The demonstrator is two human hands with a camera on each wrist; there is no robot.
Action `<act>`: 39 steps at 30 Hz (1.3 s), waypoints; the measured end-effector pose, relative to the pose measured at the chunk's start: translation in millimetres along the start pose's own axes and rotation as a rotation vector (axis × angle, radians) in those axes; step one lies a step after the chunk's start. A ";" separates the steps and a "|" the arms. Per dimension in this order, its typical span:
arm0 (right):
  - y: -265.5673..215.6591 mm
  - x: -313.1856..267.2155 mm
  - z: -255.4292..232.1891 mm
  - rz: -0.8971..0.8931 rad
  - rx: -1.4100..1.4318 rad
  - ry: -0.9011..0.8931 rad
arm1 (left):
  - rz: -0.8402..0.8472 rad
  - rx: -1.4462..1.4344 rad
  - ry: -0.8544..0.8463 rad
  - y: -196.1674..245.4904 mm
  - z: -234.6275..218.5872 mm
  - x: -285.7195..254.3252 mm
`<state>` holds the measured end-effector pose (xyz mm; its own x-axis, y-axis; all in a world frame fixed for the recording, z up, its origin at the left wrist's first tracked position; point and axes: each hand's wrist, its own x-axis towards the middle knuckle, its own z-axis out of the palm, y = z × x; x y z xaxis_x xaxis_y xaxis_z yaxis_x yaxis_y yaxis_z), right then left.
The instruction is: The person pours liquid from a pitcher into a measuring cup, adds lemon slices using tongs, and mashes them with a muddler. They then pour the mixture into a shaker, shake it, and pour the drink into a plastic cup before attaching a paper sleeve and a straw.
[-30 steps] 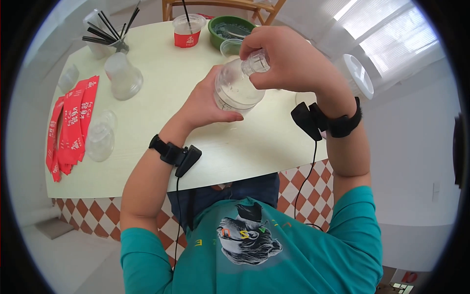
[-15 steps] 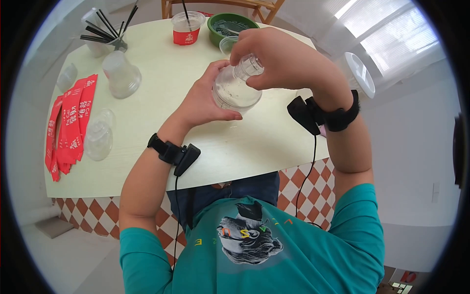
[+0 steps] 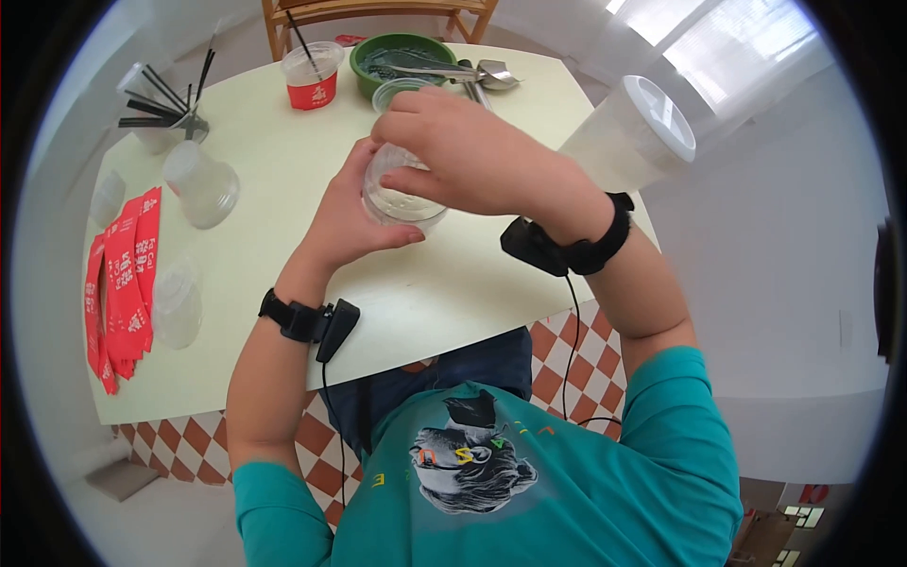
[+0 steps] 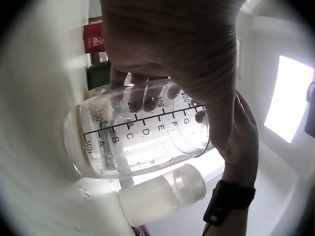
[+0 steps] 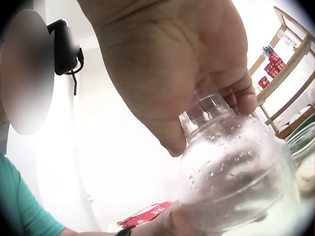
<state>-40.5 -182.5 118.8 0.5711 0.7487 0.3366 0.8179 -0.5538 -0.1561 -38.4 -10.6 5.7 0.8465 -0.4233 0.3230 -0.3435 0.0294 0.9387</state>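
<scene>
A clear shaker (image 4: 142, 129) with black measuring marks is held between both hands over the table (image 3: 453, 283). My left hand (image 3: 342, 225) grips its side, the thumb on the near face and the fingers around the far side. Above it, the right hand (image 3: 472, 156) bends over the top. In the right wrist view its thumb and fingers grip the clear cap (image 5: 206, 109) of the shaker from either side. Droplets cling to the wall. From the head view, the right hand hides the cap and most of the shaker's upper part.
Behind the hands stand a green bowl (image 3: 371, 85) with tongs (image 3: 425, 71), a scoop (image 3: 498, 76) and a red-sleeved cup (image 3: 312, 93). A lidded container (image 3: 614, 142) is at the right. Leftward are black straws (image 3: 151, 111), an upturned cup (image 3: 203, 189) and red sleeves (image 3: 123, 283).
The head view has swung slightly, so the table's things appear further left and lower. The right hand now covers the cap that showed earlier. Both hands keep their hold on the shaker.
</scene>
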 end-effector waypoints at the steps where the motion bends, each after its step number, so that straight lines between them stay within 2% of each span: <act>1: 0.0 -3.9 1.5 0.014 -0.010 0.007 | -0.008 -0.013 0.012 0.4 0.5 -0.4; 11: -16.2 -4.7 18.5 0.187 -0.008 0.145 | -0.037 0.022 0.025 4.0 0.4 0.7; 13: -24.4 -2.5 15.5 0.314 -0.143 0.071 | -0.014 0.021 0.018 1.9 1.3 2.1; 17: -27.0 -1.8 17.4 0.333 -0.154 0.065 | -0.006 -0.002 -0.005 5.9 2.2 3.4; 19: -27.6 -9.7 14.3 0.317 -0.005 0.204 | -0.027 -0.027 0.014 5.5 2.5 0.5; 20: -26.2 -14.5 13.4 0.313 -0.007 0.204 | -0.046 -0.063 0.025 4.2 3.5 0.5; 22: -23.2 -27.5 13.5 0.211 0.111 0.427 | -0.009 -0.048 0.023 1.9 3.2 2.4; 26: -15.1 -71.6 8.9 0.249 0.131 0.517 | 0.043 -0.059 0.015 -4.7 1.1 2.0; 29: -0.6 -107.6 14.0 0.356 0.126 0.549 | 0.055 0.008 0.012 -2.7 -0.5 2.2; 31: 10.0 -130.6 21.0 0.466 0.091 0.644 | 0.035 -0.006 0.009 -2.6 0.3 1.7; 35: 19.9 -179.9 27.0 0.538 -0.086 0.929 | 0.013 -0.022 0.018 -2.6 -0.2 1.2; 36: 24.6 -187.3 23.9 0.537 -0.086 0.929 | 0.013 -0.022 0.019 -3.3 -0.7 0.9; 38: 36.1 -204.1 15.5 0.638 -0.047 1.203 | 0.021 0.059 0.017 -5.6 -2.0 1.6; 39: 46.6 -215.6 10.6 0.646 -0.056 1.208 | 0.023 0.056 0.004 -6.4 -1.6 2.1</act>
<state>-124.8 -365.8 29.1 0.4074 -0.4106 0.8158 0.4111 -0.7152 -0.5653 -33.7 -10.2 0.6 0.8397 -0.4191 0.3452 -0.3852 -0.0118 0.9227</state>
